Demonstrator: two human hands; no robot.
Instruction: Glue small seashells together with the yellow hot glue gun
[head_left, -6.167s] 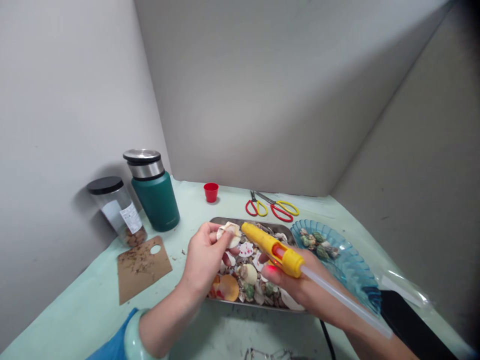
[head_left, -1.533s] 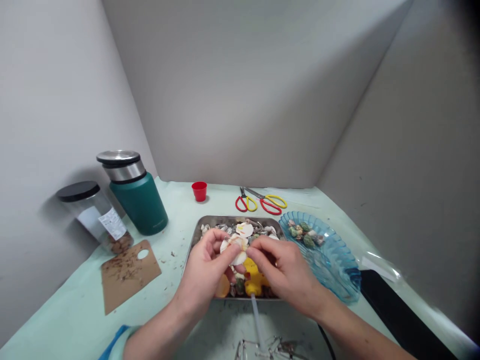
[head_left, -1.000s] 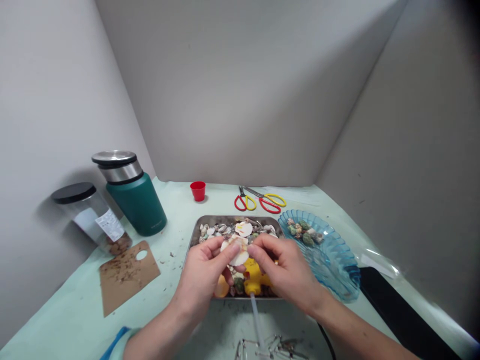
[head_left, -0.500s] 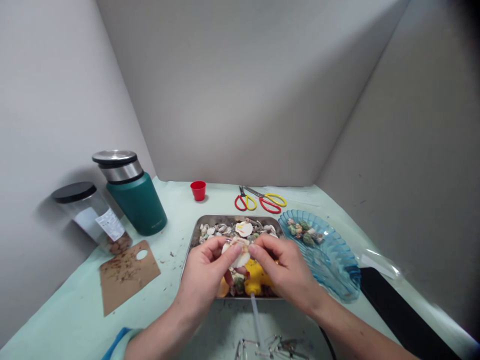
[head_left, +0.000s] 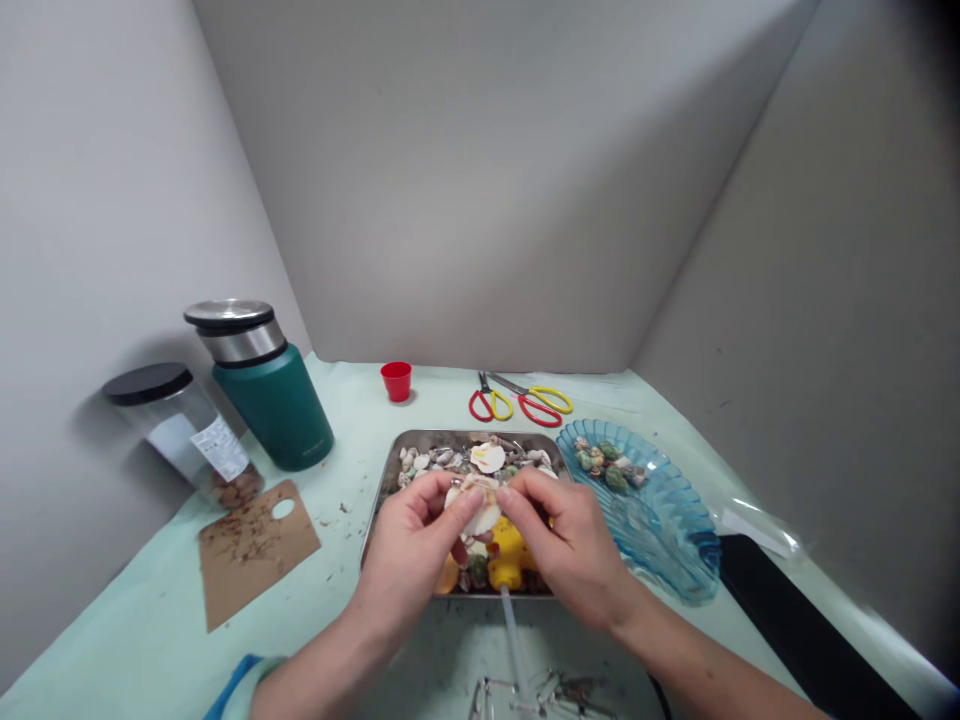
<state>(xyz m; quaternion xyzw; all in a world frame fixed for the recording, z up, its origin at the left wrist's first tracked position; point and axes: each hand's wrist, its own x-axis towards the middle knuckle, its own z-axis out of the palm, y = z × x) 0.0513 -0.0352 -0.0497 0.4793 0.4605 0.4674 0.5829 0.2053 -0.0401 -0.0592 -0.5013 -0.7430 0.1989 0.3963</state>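
My left hand [head_left: 412, 535] is closed around the edge of a whitish seashell [head_left: 484, 515], thumb on top. At the shell's right edge, the thumb and forefinger of my right hand [head_left: 566, 535] pinch together on it. Whether a smaller piece sits between those fingertips is too small to tell. Under both hands lies a metal tray [head_left: 386, 485] full of shells, with another white and yellow scallop shell [head_left: 488, 457] on top. A yellow glue gun [head_left: 508, 560] rests in the tray, partly hidden by my right hand; a clear glue stick [head_left: 514, 640] juts from it towards me.
A blue scalloped dish [head_left: 675, 520] with small shells stands right, beside a black strip [head_left: 802, 620]. Scissors [head_left: 540, 402] and a red cup [head_left: 397, 382] lie behind. Left are a green bottle [head_left: 274, 400], a jar [head_left: 187, 440] and brown cardboard [head_left: 262, 570]. Metal pieces [head_left: 555, 695] lie in front.
My right hand and forearm have shifted slightly left and down. Both hands keep the shell in nearly the same place.
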